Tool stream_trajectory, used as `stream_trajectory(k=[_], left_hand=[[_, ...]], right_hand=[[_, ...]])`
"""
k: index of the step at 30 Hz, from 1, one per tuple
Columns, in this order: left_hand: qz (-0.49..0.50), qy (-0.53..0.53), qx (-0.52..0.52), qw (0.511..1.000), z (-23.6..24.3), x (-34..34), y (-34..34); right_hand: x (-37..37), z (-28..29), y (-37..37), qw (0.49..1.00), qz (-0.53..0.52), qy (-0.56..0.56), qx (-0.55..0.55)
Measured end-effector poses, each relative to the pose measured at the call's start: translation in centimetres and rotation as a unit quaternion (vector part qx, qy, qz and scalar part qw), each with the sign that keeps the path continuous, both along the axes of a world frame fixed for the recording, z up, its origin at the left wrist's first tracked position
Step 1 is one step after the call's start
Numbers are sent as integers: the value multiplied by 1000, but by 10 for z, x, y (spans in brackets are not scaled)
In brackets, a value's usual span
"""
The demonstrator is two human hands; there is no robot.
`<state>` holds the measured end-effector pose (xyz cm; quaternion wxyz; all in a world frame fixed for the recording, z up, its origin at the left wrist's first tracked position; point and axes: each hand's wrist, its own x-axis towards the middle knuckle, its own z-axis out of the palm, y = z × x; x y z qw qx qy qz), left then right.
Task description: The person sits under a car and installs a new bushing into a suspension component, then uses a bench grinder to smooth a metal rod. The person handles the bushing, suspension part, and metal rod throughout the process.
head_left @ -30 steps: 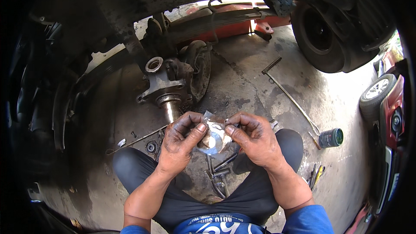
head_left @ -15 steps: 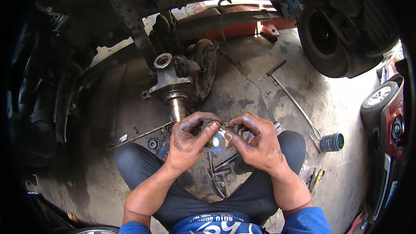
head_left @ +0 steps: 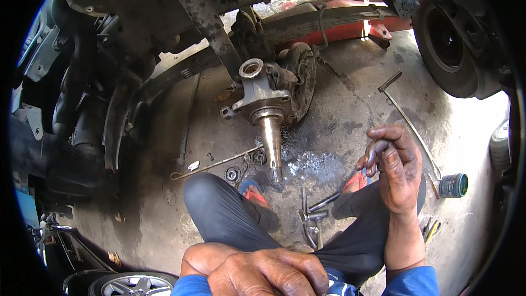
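Note:
Low in front of my chest is my left hand (head_left: pixel 268 274), its back and bent knuckles showing. Its fingertips are out of sight, and I cannot tell whether it holds anything. My right hand (head_left: pixel 397 167) is raised above my right knee with the fingers curled and the thumb drawn in; anything inside is hidden. Ahead of my knees, a steering knuckle (head_left: pixel 260 90) points its shiny spindle (head_left: pixel 271 142) toward me. Neither hand touches it. Ring-shaped bearings (head_left: pixel 233 174) lie on the floor left of the spindle tip.
Hammers and other tools (head_left: pixel 315 215) lie between my feet. A long thin rod (head_left: pixel 219 161) is at left, and a T-handled bar (head_left: pixel 411 123) at right beside a dark jar (head_left: pixel 453 185). Pliers (head_left: pixel 432 230) lie by my right forearm. The vehicle frame (head_left: pixel 208 27) hangs overhead; a tire (head_left: pixel 446 49) stands far right.
My hands were together above my lap, fingering a small item over something clear and round. They have parted: the left came down toward my chest, the right moved right. The view has shifted.

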<state>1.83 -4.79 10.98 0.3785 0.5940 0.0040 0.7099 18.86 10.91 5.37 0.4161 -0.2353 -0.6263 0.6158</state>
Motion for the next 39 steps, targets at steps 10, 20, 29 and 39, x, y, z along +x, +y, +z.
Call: stream_trajectory(k=[10,20,29,39], left_hand=[[36,-31,-138,989,4,15,-8],[144,60,-435,887,-44,14,40],[264,47,-529,805,-82,-18,59],[109,-72,-585,800,-95,-18,64]], right_hand=[[-7,5,1,998,10,-60,-31],[-7,-1,-2,987,-64,-149,13],[-21,-3,0,944,44,-258,202],[-15,-5,-8,971,49,-215,-91]])
